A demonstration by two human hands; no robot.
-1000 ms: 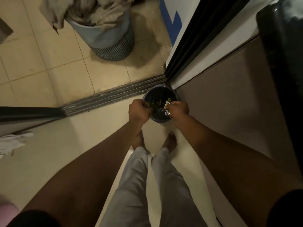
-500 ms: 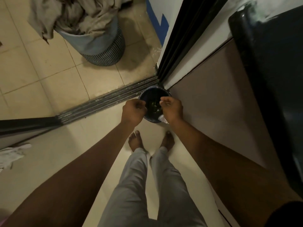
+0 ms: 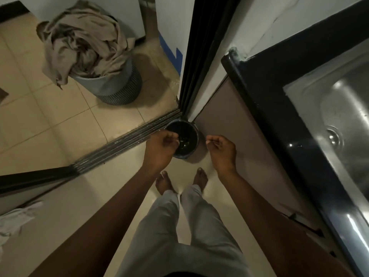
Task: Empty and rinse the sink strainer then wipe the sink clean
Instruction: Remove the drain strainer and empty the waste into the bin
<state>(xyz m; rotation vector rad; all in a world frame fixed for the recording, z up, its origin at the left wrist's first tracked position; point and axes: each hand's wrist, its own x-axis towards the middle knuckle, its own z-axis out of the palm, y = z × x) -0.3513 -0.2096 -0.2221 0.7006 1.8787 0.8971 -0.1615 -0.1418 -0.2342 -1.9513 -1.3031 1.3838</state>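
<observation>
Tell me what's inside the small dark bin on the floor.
Pale food scraps lie at the bottom of the bin. The left hand covers its left part, and the rest is too dark to make out.

I get a single head-worn view, looking steeply down from standing height: floor (image 3: 50,120) fills it, bin (image 3: 196,136) near centre, sink (image 3: 349,96) close at right.

Looking straight down: a small dark bin (image 3: 196,136) with food scraps sits on the floor by the sliding-door track (image 3: 119,144). The left hand (image 3: 161,146) hovers over its left rim and the right hand (image 3: 220,149) is just beside it. Both have curled fingers, and I can't tell if either holds anything. There's a steel sink (image 3: 311,92) on the right.
</observation>
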